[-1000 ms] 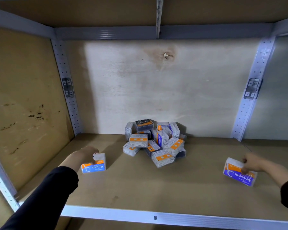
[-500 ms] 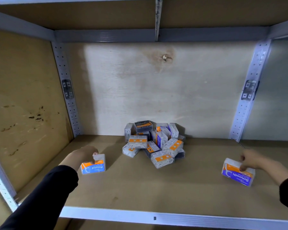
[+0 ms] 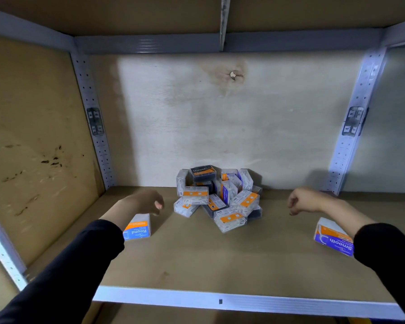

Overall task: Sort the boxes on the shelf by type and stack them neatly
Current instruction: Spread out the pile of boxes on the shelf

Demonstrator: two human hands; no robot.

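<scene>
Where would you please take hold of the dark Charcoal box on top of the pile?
Probably by its long front and back edges, coming from above. The Charcoal box lies label-up on top of the pile with nothing covering it, while clear boxes crowd both of its short ends.

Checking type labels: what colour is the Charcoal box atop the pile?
The Charcoal box is black with an orange strip; head view.

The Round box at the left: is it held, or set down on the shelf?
Set down. The Round box rests on the shelf; the left hand is beyond it, fingers loosely curled around nothing.
</scene>
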